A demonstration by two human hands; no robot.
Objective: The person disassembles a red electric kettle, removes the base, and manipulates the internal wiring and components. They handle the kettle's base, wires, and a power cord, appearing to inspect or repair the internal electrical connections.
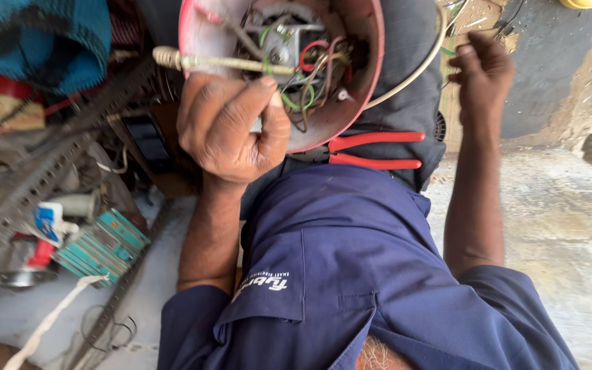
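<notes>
Looking down over a dark blue work shirt [351, 274] nearest the camera, two bare forearms reach away from the body. Red-handled pliers [375, 151] rest on the lap just beyond the shirt, against grey trousers [412, 82]. At left, the left hand [231, 130] is curled shut, its fingers [258, 103] pinching a thin pale cord [227, 63] whose coiled end pokes out to the left. Just behind that hand sits a pink round appliance housing [371, 62], open side up, holding a tangle of green, red and brown wires [303, 75] around a metal part. At far right, the right hand [481, 72] is loosely bent with fingers partly open, touching a white cable [412, 72] that curves around the housing. Slotted metal strips [29, 185] and a teal box [104, 247] clutter the floor at left.
</notes>
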